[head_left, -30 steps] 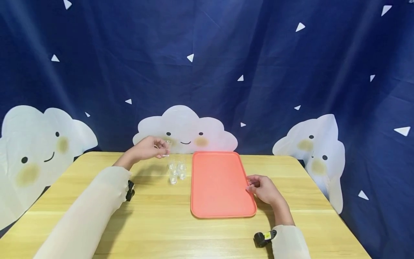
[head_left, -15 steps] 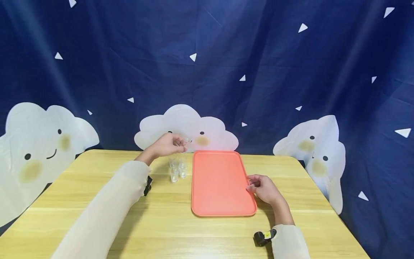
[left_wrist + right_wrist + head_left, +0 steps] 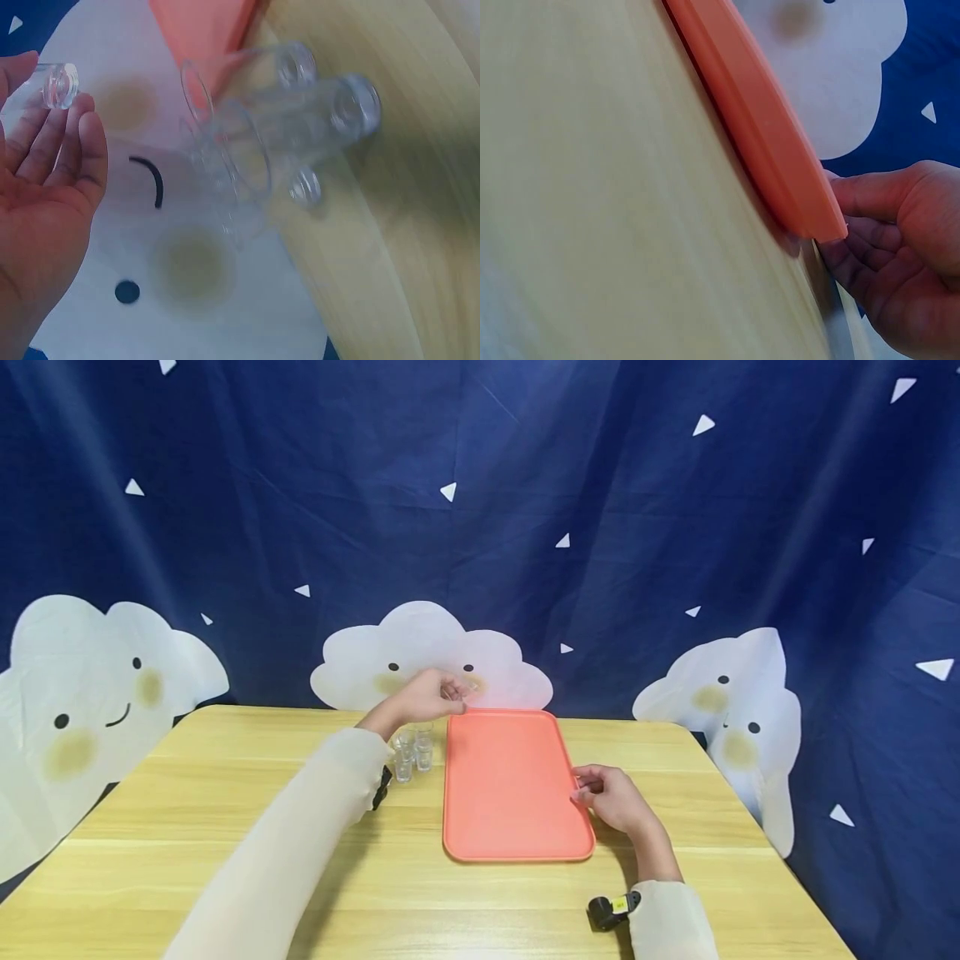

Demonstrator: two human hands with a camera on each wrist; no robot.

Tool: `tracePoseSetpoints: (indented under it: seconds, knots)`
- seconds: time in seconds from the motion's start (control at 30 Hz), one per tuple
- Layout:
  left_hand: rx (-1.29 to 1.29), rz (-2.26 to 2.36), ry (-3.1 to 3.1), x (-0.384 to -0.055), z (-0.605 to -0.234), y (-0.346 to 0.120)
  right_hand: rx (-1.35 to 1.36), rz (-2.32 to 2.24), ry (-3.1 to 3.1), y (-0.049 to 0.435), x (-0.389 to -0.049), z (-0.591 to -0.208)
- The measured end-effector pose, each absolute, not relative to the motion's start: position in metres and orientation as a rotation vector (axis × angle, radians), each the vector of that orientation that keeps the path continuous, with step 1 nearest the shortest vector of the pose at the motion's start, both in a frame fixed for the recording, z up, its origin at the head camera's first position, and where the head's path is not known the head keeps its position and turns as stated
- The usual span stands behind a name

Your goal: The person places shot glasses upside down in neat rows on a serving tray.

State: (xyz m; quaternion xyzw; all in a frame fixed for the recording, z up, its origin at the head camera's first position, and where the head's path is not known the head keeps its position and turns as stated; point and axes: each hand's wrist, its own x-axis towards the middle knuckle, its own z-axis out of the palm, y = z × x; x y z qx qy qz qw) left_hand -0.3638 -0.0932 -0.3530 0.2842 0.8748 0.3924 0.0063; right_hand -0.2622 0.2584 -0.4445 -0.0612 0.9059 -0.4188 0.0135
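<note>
My left hand (image 3: 427, 696) is raised over the far left corner of the coral-red tray (image 3: 517, 793). Between its thumb and fingers it pinches a small clear shot glass (image 3: 61, 85), partly cut off by the edge of the left wrist view. Several more clear shot glasses (image 3: 403, 764) stand close together on the table just left of the tray, some overlapping. My right hand (image 3: 615, 800) grips the tray's right rim; in the right wrist view the thumb lies on the upper side and the fingers curl below the rim (image 3: 810, 202).
Everything rests on a light wooden table (image 3: 480, 910). Behind it hangs a dark blue curtain (image 3: 480, 527) with white clouds and triangles. A black wrist camera (image 3: 606, 912) sits at my right sleeve.
Holding the shot glass, my left hand has moved right, from left of the standing glasses to above the tray's far left corner. My right hand and the tray stay in place.
</note>
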Motion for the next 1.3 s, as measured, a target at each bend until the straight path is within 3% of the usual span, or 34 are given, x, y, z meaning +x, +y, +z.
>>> tracePoseSetpoints:
  seconds: [1.3]
  knots:
    - [0.833,1.437,2.662,-0.369,-0.407,-0.002,-0.181,-1.324,2.811,0.258,-0.265,-0.447]
